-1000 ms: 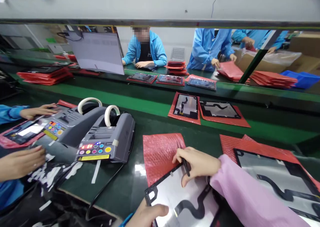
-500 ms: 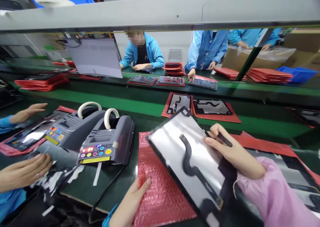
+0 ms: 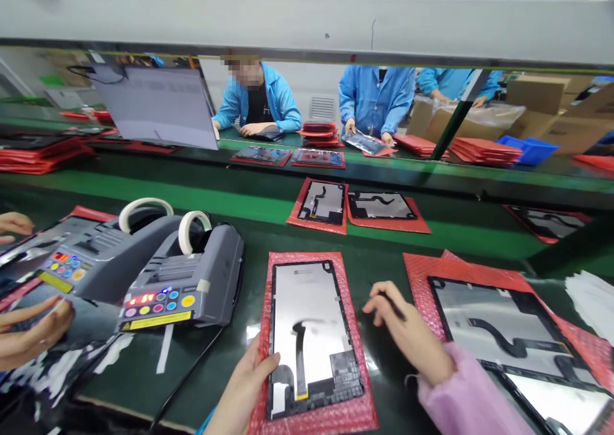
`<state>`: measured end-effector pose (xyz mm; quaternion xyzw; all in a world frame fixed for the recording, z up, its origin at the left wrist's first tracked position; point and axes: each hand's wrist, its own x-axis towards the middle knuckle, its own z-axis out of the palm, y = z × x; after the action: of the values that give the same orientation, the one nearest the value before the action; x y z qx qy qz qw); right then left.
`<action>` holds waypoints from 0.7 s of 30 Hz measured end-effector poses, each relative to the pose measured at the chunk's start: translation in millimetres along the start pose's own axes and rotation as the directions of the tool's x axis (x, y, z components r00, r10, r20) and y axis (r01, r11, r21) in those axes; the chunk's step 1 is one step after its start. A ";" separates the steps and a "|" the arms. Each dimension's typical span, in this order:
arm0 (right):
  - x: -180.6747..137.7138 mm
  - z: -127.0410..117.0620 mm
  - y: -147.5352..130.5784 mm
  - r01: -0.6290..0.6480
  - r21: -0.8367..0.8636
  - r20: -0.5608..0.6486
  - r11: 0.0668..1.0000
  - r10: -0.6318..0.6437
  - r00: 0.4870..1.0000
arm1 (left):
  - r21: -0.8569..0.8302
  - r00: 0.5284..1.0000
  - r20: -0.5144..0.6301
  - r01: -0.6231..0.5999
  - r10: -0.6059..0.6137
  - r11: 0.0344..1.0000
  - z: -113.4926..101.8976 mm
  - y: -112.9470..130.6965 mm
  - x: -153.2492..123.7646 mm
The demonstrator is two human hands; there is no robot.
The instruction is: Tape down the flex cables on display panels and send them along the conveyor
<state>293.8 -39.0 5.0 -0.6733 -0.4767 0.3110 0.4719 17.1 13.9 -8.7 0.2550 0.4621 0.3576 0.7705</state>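
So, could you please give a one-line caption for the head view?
Left hand steadies a panel on a red bubble sheet; right hand holds a dark pen beside it.

Around the screen panel (image 3: pixel 309 336) on its red bubble sheet (image 3: pixel 311 416), bare green table (image 3: pixel 384 265) lies open beyond its far edge, up to the belt. To its left the grey tape dispenser (image 3: pixel 192 281) stands close, its black cable (image 3: pixel 192 368) trailing across the near gap. To its right a narrow lane of table runs before a second panel (image 3: pixel 503 329) blocks the way.
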 end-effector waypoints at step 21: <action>-21.0 -32.4 60.0 -0.159 0.096 -0.219 0.983 0.177 0.959 | 0.591 0.545 0.806 -0.720 0.230 -0.365 -15.9 -17.3 -2.0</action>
<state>335.5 -75.6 -39.9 -0.7237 -0.3483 0.2893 0.5208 7.8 2.7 -27.2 0.9413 0.2482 0.1661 0.1573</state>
